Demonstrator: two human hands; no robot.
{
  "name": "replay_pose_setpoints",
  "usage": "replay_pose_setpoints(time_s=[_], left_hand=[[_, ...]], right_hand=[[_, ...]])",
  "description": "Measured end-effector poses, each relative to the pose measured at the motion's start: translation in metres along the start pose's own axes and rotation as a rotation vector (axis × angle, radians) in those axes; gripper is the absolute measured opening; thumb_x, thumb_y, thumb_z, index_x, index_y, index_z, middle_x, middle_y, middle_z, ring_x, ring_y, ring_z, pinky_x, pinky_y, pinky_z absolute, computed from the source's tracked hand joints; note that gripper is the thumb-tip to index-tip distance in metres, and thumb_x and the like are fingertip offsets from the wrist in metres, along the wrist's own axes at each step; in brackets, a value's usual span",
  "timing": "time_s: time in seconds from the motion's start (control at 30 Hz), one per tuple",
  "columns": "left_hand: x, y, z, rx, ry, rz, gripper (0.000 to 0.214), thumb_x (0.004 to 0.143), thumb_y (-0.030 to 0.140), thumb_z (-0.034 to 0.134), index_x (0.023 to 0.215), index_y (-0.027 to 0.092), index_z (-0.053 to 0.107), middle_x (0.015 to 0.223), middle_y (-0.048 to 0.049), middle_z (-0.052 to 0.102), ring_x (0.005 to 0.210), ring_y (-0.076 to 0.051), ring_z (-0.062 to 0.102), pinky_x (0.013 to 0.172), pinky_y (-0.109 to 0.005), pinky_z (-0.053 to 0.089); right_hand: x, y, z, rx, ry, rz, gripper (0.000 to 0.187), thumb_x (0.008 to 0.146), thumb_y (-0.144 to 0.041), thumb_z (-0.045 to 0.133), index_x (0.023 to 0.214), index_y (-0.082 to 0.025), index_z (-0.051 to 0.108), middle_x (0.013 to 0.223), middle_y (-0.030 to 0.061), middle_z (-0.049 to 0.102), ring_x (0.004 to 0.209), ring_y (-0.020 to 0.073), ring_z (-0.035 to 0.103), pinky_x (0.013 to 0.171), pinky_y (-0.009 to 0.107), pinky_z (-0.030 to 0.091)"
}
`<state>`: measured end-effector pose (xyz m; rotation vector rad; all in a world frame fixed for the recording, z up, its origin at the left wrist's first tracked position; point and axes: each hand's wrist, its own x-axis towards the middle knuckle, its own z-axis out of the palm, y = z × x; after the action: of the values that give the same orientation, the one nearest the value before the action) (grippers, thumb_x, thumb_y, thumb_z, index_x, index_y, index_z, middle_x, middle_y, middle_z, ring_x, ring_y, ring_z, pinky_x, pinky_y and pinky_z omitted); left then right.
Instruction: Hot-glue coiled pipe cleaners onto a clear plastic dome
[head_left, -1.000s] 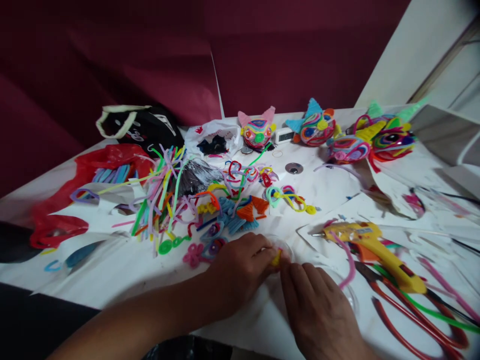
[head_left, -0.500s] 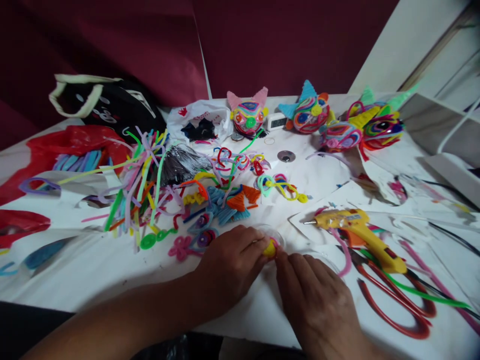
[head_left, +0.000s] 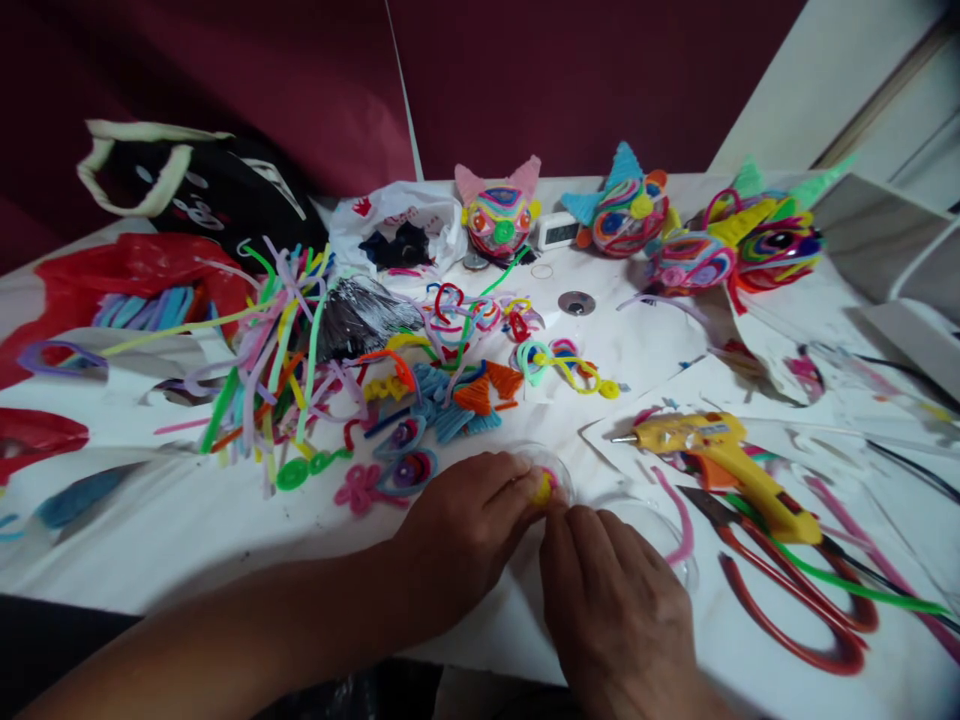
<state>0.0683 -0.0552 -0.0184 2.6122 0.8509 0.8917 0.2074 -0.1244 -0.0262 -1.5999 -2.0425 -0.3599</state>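
Note:
My left hand (head_left: 457, 530) and my right hand (head_left: 611, 600) meet at the near middle of the white table (head_left: 187, 540). Both pinch a small yellow coiled piece (head_left: 541, 488) with a pink bit at its centre. The piece sits over a clear plastic dome (head_left: 551, 468), which my left fingers partly cover. A second clear dome (head_left: 660, 530) lies just right of my right hand. Flat pipe-cleaner shapes, a pink flower (head_left: 358, 488) and a blue-purple loop (head_left: 409, 468), lie just left of my left hand.
A heap of loose pipe cleaners (head_left: 285, 360) fills the left middle. A yellow glue gun (head_left: 720, 460) and red-handled scissors (head_left: 795, 610) lie at the right. Colourful finished masks (head_left: 626, 215) stand along the back, beside a white plastic bag (head_left: 397, 225), black bag (head_left: 195, 190) and red bag (head_left: 142, 275).
My view has shifted slightly. Both hands stay together on the yellow piece; my right hand has edged closer to the left, fingers working on it.

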Motion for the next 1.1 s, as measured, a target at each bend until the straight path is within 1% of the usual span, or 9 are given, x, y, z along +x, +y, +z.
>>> replay_pose_setpoints(time_s=[0.13,0.23,0.3,0.5,0.6,0.73,0.87,0.93,1.1], left_hand=[[0.002,0.000,-0.002,-0.009,-0.012,-0.032,0.018,0.096,0.022,0.047,0.105,0.013,0.061,0.098,-0.0072,0.066,0.092,-0.019,0.063,0.081,-0.033,0.056],[0.004,-0.001,-0.003,-0.032,-0.047,-0.048,0.026,0.097,0.024,0.046,0.118,0.013,0.056,0.096,-0.0072,0.065,0.089,-0.017,0.062,0.080,-0.032,0.055],[0.005,-0.002,-0.004,-0.057,-0.060,-0.033,0.028,0.098,0.026,0.043,0.120,0.013,0.055,0.097,-0.0074,0.064,0.090,-0.017,0.061,0.079,-0.031,0.054],[0.007,-0.006,-0.006,-0.058,-0.111,-0.018,0.023,0.098,0.023,0.041,0.109,0.013,0.059,0.097,-0.0078,0.061,0.090,-0.017,0.058,0.080,-0.031,0.052],[0.006,-0.005,-0.006,-0.016,-0.073,-0.041,0.024,0.098,0.022,0.039,0.107,0.014,0.060,0.094,-0.0071,0.060,0.087,-0.017,0.057,0.078,-0.032,0.051],[0.004,-0.004,-0.003,0.051,-0.029,-0.085,0.022,0.098,0.024,0.042,0.105,0.015,0.061,0.089,-0.0050,0.058,0.084,-0.017,0.056,0.077,-0.032,0.049],[0.003,-0.005,-0.003,0.058,-0.023,-0.084,0.023,0.097,0.024,0.043,0.110,0.015,0.060,0.091,-0.0054,0.058,0.085,-0.017,0.055,0.078,-0.033,0.049],[0.003,-0.005,-0.004,0.046,-0.025,-0.078,0.024,0.097,0.024,0.043,0.110,0.014,0.060,0.092,-0.0064,0.058,0.086,-0.018,0.056,0.078,-0.033,0.049],[0.003,-0.006,-0.002,0.067,-0.002,-0.056,0.020,0.096,0.021,0.046,0.106,0.013,0.061,0.088,-0.0058,0.058,0.082,-0.017,0.055,0.073,-0.032,0.050]], right_hand=[[-0.005,0.004,0.000,0.012,-0.014,-0.037,0.027,0.091,-0.007,0.034,0.090,-0.011,0.061,0.069,0.0059,0.050,0.065,0.0194,0.036,0.059,0.035,0.028],[-0.008,0.008,-0.001,0.016,-0.042,-0.074,0.023,0.091,-0.008,0.037,0.094,-0.011,0.060,0.072,0.0064,0.051,0.068,0.0193,0.038,0.061,0.034,0.030],[-0.009,0.010,-0.002,0.022,-0.047,-0.086,0.021,0.091,-0.008,0.039,0.094,-0.010,0.060,0.073,0.0065,0.051,0.068,0.0193,0.038,0.061,0.033,0.030],[-0.002,0.011,-0.002,0.063,-0.014,-0.098,0.027,0.091,-0.007,0.034,0.088,-0.012,0.060,0.069,0.0057,0.051,0.065,0.0189,0.037,0.058,0.033,0.029],[0.006,0.013,-0.003,0.049,-0.059,-0.130,0.026,0.089,-0.005,0.037,0.086,-0.013,0.062,0.069,0.0055,0.053,0.065,0.0185,0.039,0.057,0.032,0.030],[0.013,0.015,-0.003,0.022,-0.082,-0.097,0.025,0.088,-0.006,0.041,0.081,-0.014,0.063,0.068,0.0049,0.053,0.064,0.0190,0.041,0.057,0.032,0.031],[0.007,0.015,0.000,0.022,-0.031,-0.042,0.024,0.090,-0.006,0.045,0.103,-0.010,0.064,0.072,0.0042,0.057,0.067,0.0176,0.045,0.060,0.031,0.034],[0.003,0.014,0.001,0.024,-0.029,-0.011,0.024,0.090,-0.006,0.046,0.106,-0.010,0.063,0.072,0.0040,0.058,0.068,0.0174,0.046,0.061,0.031,0.034],[0.003,0.011,0.002,0.052,-0.023,-0.031,0.025,0.090,-0.004,0.042,0.090,-0.011,0.066,0.071,0.0048,0.057,0.067,0.0173,0.043,0.059,0.031,0.032]])
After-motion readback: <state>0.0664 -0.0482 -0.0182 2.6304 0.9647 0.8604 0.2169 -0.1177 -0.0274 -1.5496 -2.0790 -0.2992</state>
